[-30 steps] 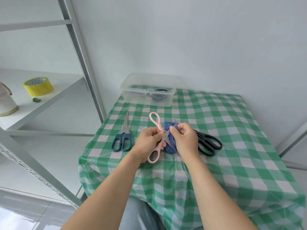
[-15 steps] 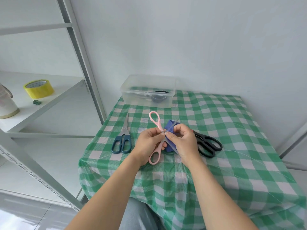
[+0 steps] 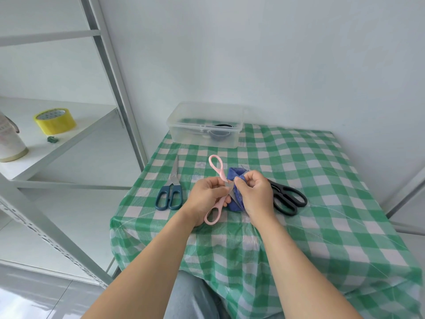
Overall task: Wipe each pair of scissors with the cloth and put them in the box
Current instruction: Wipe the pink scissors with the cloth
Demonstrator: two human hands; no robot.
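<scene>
Head view: left hand (image 3: 208, 194) is gripping opened pink scissors (image 3: 222, 174) just above the checked table (image 3: 322, 180); right hand (image 3: 255, 192) is pinching blue cloth (image 3: 234, 203) round one blade. Blue-handled scissors (image 3: 174, 180) and black scissors (image 3: 277, 188) are lying alongside, clear box (image 3: 195, 137) behind.

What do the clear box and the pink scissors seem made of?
Box: translucent, slightly frosted plastic by the look; the checked tablecloth and a dark item show through its walls. Pink scissors: handles look like smooth matte plastic; the blades are grey and metallic-looking, probably steel.
</scene>
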